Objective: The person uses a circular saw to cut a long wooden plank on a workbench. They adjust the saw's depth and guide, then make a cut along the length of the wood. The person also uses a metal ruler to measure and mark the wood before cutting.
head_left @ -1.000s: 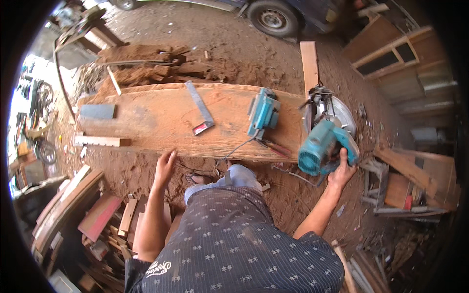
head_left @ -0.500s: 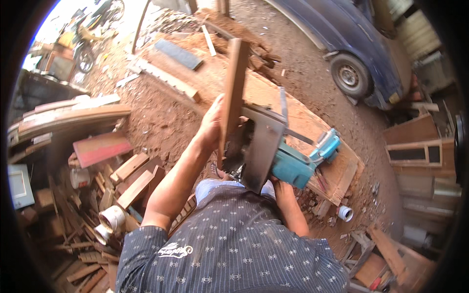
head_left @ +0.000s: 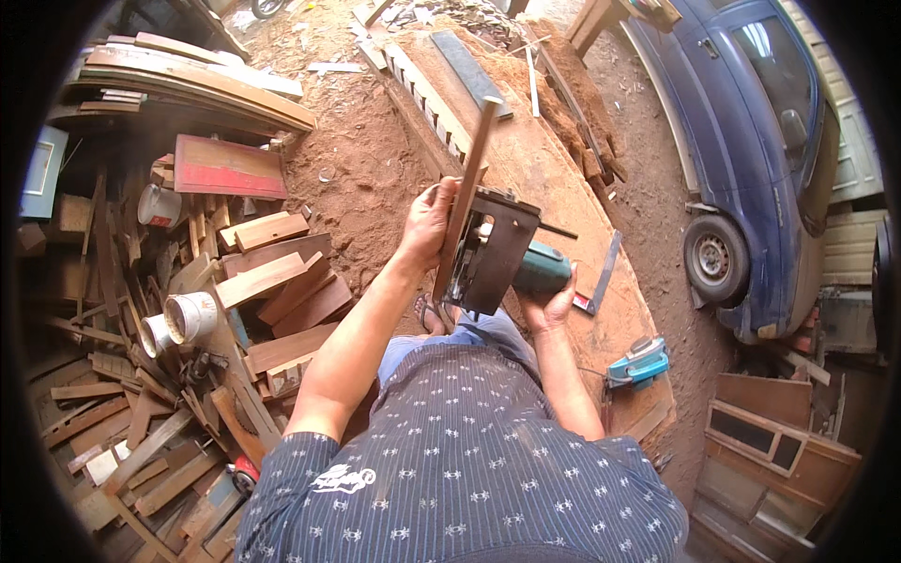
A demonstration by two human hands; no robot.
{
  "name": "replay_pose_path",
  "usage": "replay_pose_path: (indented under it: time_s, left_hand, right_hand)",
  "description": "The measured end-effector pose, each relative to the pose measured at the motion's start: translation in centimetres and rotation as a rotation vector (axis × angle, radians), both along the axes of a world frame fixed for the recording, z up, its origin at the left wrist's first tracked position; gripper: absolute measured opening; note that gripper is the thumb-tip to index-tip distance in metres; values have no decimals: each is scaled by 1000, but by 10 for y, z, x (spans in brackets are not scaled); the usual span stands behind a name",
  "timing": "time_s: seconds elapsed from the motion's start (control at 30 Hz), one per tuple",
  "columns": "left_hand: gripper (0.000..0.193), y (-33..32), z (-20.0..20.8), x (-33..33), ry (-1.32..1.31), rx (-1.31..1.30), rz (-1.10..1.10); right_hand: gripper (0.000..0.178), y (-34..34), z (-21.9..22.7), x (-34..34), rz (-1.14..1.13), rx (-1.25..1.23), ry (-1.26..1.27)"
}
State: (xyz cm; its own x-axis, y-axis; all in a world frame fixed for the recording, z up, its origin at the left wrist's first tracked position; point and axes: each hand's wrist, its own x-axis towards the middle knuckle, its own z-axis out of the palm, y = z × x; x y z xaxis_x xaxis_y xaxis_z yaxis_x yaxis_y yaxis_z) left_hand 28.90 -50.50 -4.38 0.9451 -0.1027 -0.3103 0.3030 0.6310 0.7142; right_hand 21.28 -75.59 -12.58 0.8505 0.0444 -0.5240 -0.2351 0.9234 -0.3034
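My left hand (head_left: 430, 227) grips a narrow wooden board (head_left: 472, 164), which stands up on edge with its top end pointing away from me. Against the board's right side is the dark metal base of a circular saw (head_left: 505, 251). My right hand (head_left: 552, 308) is wrapped round the saw's teal motor housing from below, its thumb along the end. Saw and board are held up above my lap, over the near left side of the work table. Whether the blade touches the wood is hidden by the base.
On the plywood table (head_left: 549, 188) lie a try square (head_left: 603, 272), a teal electric planer (head_left: 638, 364) and a dark flat strip (head_left: 469, 73). Offcuts (head_left: 263, 281) and white buckets (head_left: 190, 317) crowd the left. A blue car (head_left: 751, 141) is parked at right.
My view has swung, so table and car appear farther right. The saw and board have tilted, showing the board's narrow edge. My right hand, mostly hidden before, now shows on the motor housing.
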Motion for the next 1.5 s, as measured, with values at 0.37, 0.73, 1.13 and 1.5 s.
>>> replay_pose_path:
  time_s: [0.37, 0.73, 1.13, 1.5]
  left_hand:
    - [45, -83, -162, 158, 223, 265, -205]
    - [69, -143, -200, 223, 314, 459, -201]
    - [83, -151, -219, 244, 424, 712, -258]
    - [98, -192, -195, 280, 597, 919, -296]
  right_hand:
    - [68, -73, -56, 52, 167, -319, 220]
    - [42, -171, -135, 123, 622, -809, 385]
    - [39, -177, -104, 307, 1274, -227, -20]
    - [31, -200, -134, 310, 1113, -1480, -1087]
